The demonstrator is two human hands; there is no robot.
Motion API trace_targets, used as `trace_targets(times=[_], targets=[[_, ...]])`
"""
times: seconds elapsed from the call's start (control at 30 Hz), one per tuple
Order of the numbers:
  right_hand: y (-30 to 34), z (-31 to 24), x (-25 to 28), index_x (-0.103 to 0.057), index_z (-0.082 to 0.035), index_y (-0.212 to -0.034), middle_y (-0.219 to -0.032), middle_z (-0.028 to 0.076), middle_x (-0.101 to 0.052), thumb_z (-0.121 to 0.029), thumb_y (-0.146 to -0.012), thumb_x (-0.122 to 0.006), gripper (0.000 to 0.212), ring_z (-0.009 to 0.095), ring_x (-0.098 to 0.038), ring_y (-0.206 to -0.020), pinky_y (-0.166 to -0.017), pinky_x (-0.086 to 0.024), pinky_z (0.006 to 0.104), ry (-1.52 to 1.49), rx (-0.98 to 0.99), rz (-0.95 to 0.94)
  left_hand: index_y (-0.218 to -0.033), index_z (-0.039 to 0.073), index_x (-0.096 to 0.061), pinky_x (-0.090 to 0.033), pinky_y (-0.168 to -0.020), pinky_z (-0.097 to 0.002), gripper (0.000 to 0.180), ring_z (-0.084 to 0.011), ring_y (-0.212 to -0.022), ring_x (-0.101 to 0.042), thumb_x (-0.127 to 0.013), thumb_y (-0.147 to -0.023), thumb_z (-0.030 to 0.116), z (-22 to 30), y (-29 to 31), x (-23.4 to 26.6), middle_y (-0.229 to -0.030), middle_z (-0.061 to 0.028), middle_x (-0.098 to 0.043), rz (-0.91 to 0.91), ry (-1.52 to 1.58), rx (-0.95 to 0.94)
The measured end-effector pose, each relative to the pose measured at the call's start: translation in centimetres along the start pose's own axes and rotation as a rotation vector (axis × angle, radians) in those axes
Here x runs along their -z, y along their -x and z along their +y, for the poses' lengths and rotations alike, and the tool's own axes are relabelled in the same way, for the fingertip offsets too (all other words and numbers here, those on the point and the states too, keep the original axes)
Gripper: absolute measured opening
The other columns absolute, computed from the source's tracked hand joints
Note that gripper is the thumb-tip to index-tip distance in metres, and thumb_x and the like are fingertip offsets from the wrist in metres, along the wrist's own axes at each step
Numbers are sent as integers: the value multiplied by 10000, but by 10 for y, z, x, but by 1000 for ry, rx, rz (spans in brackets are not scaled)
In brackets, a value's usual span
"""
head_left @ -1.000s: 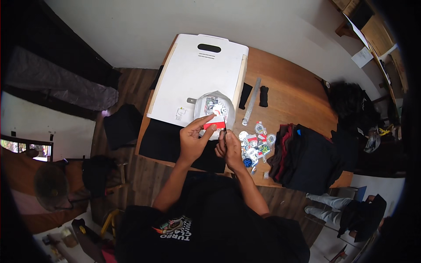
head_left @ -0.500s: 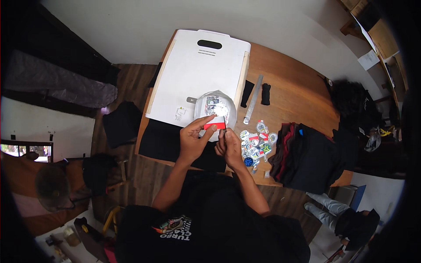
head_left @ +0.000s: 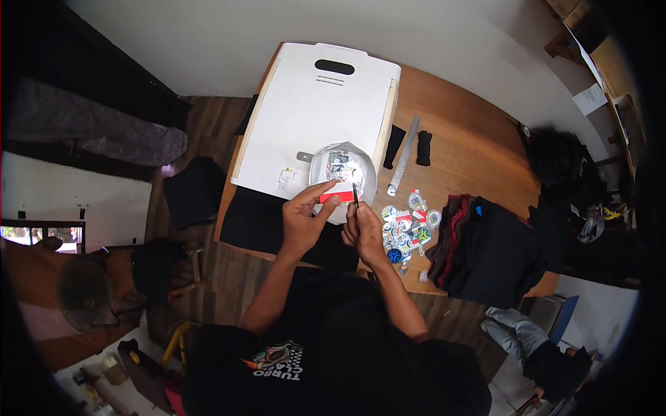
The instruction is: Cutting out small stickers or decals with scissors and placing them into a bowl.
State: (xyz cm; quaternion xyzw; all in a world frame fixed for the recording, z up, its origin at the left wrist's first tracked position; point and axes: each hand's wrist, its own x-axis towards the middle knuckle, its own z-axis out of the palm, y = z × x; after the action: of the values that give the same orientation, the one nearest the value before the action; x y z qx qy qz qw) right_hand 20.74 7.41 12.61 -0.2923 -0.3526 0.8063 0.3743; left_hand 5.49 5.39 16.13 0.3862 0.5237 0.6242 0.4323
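Left hand (head_left: 301, 220) pinches a red-and-white sticker (head_left: 337, 197) over a white bowl (head_left: 370, 182); right hand (head_left: 366, 230) grips a slim dark-bladed tool (head_left: 356, 195) beside it. This sticker appears unfinished; loose stickers (head_left: 404, 234) litter the desk (head_left: 454, 132).

White lettering (head_left: 295, 374) on black shirt (head_left: 347, 333) (print (head_left: 329, 80) on board (head_left: 319, 118) too small).

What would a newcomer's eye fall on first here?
The big white panel on the brown table, with a white container of small pieces at its near edge. By that container, the left hand pinches a red-and-white piece; the right hand holds a slim dark tool.
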Motion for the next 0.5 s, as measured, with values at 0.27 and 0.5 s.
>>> trace_targets(times=[0.27, 0.5], targets=[[3, -6, -4, -500, -57, -1020, -571, -59, -293, -319, -1099, -364, 305, 45, -223, -445, -446, -218, 233, 12, 26, -20, -1264, -83, -612, -529, -923, -263, 366, -157, -1053, -650, -671, -904, -70, 2, 4, -3, -1219, -181, -661, -18, 11, -7], [3, -5, 0, -498, -63, -996, -566, -50, -297, -359, -1091, -373, 335, 53, -236, -437, -441, -231, 235, 45, 55, -26, -1258, -88, -614, -532, -924, -265, 360, -159, -1052, -648, -669, -902, -76, 5, 6, -5, -1214, -180, -660, -25, 11, -8]])
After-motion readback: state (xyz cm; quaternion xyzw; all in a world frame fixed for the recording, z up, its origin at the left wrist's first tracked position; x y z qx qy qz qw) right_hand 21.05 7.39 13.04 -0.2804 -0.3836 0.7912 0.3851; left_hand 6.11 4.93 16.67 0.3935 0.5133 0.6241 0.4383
